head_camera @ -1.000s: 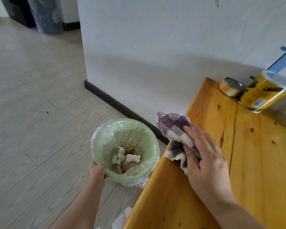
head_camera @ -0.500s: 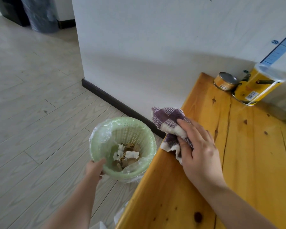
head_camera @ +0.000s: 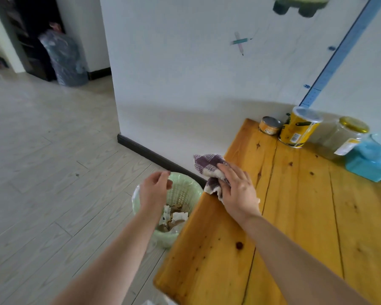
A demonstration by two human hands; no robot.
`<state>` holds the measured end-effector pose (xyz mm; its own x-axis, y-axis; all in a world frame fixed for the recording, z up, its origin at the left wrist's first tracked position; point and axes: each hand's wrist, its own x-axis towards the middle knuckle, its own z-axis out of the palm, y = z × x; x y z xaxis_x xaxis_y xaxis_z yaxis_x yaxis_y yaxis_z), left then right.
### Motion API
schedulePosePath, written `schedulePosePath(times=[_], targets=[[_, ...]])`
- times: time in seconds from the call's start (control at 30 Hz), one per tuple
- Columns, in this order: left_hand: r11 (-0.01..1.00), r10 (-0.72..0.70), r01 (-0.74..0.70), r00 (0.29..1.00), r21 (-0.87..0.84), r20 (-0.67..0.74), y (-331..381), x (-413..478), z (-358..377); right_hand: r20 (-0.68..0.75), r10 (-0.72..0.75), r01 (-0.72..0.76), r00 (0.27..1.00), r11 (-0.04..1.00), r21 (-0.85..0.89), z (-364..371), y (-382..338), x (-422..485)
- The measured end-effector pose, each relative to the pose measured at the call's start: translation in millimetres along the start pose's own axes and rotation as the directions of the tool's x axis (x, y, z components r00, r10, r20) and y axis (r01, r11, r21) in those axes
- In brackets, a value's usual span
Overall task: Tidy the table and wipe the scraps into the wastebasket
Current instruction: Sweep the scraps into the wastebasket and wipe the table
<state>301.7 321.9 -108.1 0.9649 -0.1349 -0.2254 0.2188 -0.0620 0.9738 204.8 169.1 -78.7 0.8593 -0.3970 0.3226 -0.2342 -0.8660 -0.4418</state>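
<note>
A pale green wastebasket (head_camera: 185,190) with a plastic liner stands on the floor against the left edge of the wooden table (head_camera: 295,227). Torn paper scraps (head_camera: 174,216) lie inside it. My left hand (head_camera: 155,190) hovers above the basket's near rim, fingers loosely curled, holding nothing. My right hand (head_camera: 238,190) presses a purple-and-white checked cloth (head_camera: 208,167) onto the table's left edge, and part of the cloth hangs over the basket.
At the table's back by the wall stand a small tin can (head_camera: 269,125), a yellow canister (head_camera: 298,127), a glass jar with a gold lid (head_camera: 343,137) and a blue box (head_camera: 370,159). The wood floor stretches left; a wrapped bundle (head_camera: 64,58) stands far off.
My left hand has let go of the wastebasket's rim and risen above it. The basket now stands closer under the table edge. My view has tilted up.
</note>
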Motion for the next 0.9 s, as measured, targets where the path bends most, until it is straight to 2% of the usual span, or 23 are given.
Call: schedulePosePath(times=[0.07,0.13,0.2,0.3,0.37,0.43,0.53,0.6,0.63,0.67,0.7,0.77,0.8,0.83,0.9], targets=[[0.993,-0.08,0.097,0.973,-0.071,0.215,29,-21,5,-0.01,0.002,-0.002,1.0,0.998,0.065,-9,-4,-1],[0.981,-0.145,0.183,0.909,-0.062,0.392,52,-40,9,-0.139,-0.026,0.044,0.99,0.99,0.131,-21,-8,-4],[0.966,-0.164,0.24,0.857,-0.096,0.488,68,-56,15,-0.27,-0.039,0.087,0.962,0.982,0.167,-37,-14,-11],[0.967,-0.092,0.21,0.812,-0.142,0.576,84,-81,29,-0.328,-0.108,0.16,0.939,0.978,0.137,-56,-21,-27],[0.968,-0.018,0.17,0.779,-0.183,0.626,89,-97,42,-0.321,-0.185,0.213,0.929,0.976,0.054,-68,-21,-41],[0.955,0.017,0.171,0.784,-0.242,0.621,90,-110,51,-0.278,-0.211,0.235,0.937,0.971,0.055,-78,-18,-55],[0.92,-0.025,0.263,0.781,-0.292,0.624,87,-124,63,-0.21,-0.16,0.206,0.965,0.954,0.22,-106,-12,-77],[0.913,-0.055,0.318,0.715,-0.254,0.697,87,-136,73,-0.234,0.011,0.084,0.972,0.916,0.393,-130,-3,-91],[0.92,-0.066,0.325,0.68,-0.219,0.73,86,-142,78,-0.227,0.136,-0.009,0.964,0.874,0.486,-141,1,-95],[0.928,-0.075,0.324,0.643,-0.182,0.763,87,-150,82,-0.157,0.26,-0.121,0.953,0.798,0.59,-151,6,-97],[0.935,-0.078,0.318,0.613,-0.155,0.787,86,-157,88,-0.008,0.347,-0.238,0.938,0.659,0.714,-160,13,-99],[0.942,-0.071,0.308,0.573,-0.135,0.816,87,-172,99,0.313,0.332,-0.408,0.89,0.271,0.872,-172,29,-106],[0.944,-0.067,0.303,0.569,-0.133,0.82,88,-180,105,0.392,0.281,-0.445,0.876,0.156,0.882,-176,36,-113],[0.946,-0.066,0.297,0.577,-0.134,0.814,87,-184,109,0.427,0.241,-0.461,0.871,0.107,0.881,-176,42,-118],[0.953,-0.073,0.277,0.604,-0.123,0.794,87,-194,121,0.41,0.248,-0.438,0.877,0.066,0.897,-178,60,-132]])
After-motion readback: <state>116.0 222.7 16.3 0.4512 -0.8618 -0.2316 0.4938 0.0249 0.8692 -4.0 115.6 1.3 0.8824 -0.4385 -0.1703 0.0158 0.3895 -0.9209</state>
